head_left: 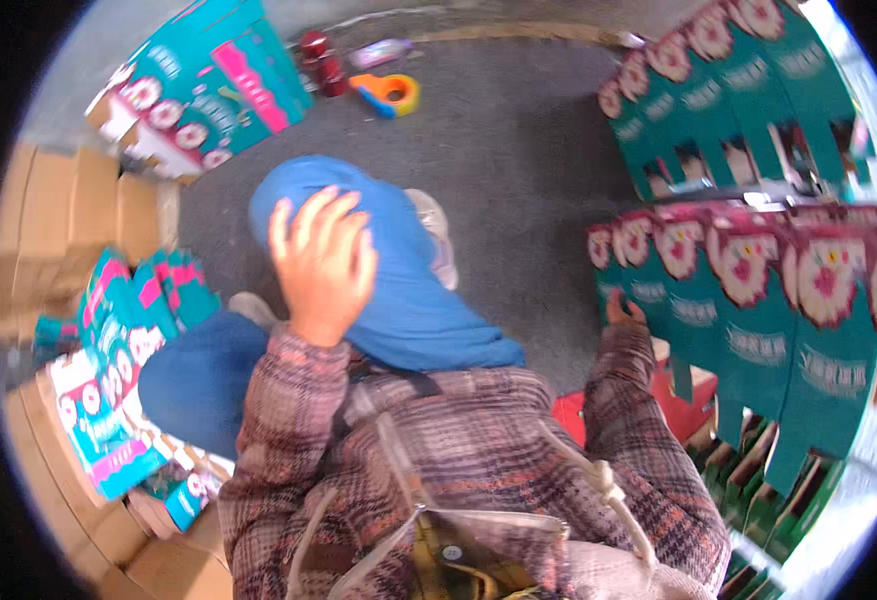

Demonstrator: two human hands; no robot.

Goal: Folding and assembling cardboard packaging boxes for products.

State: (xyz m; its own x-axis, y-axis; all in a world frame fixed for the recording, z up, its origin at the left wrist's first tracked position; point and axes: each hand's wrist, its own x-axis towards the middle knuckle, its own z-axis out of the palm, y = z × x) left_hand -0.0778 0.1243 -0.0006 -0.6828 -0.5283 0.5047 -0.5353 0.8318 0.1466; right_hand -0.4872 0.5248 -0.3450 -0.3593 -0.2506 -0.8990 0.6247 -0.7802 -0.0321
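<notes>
The person's left hand [324, 265], palm down with the fingers slightly spread, lies over the raised knee of a pair of blue cloth trousers [409, 310] and has hold of nothing; how firmly it presses cannot be told. The right hand [623, 309], reaching from the sleeve of a brown, grey and pink plaid jacket [459, 415], is at the near-left end of a row of tall teal cardboard cartons with purple-pink tops and white round flowers [749, 310]. Its fingers look partly bent, but blur and overlap hide whether they grip a carton. This row stands on the person's right, with a second row of similar cartons [719, 90] beyond it. A red box [699, 400] shows beside the right forearm. On the dark grey floor [519, 130] ahead lie an orange-and-yellow ring-shaped object with a blue part [402, 96] and a pale purple packet [381, 52], near a shiny red cylinder [329, 75]. A large teal-and-pink box [204, 95] stands to their left, and plain brown cardboard boxes [54, 210] line the left side.
</notes>
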